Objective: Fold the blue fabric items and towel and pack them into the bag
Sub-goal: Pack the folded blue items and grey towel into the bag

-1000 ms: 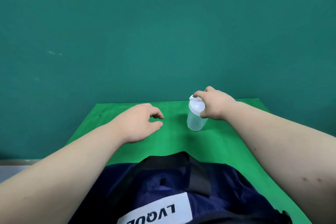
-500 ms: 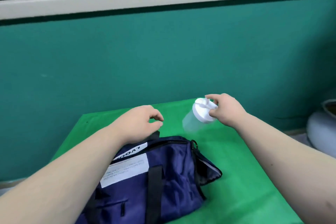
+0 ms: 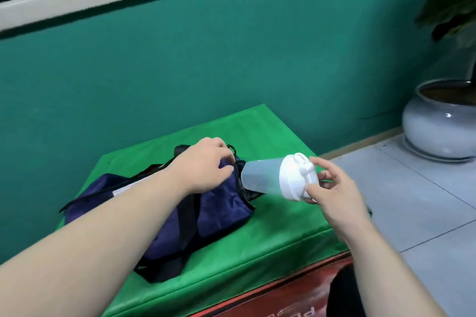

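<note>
Green mat (image 3: 270, 234): left hand (image 3: 203, 165) grips bag (image 3: 219, 211) (label (image 3: 123, 189) blurred, perhaps text); right hand (image 3: 334, 193) pinches shaker (image 3: 265, 177).

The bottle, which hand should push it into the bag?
Probably the right hand: it holds the bottle by its lid, base at the bag mouth; the left hand grips the bag.
</note>
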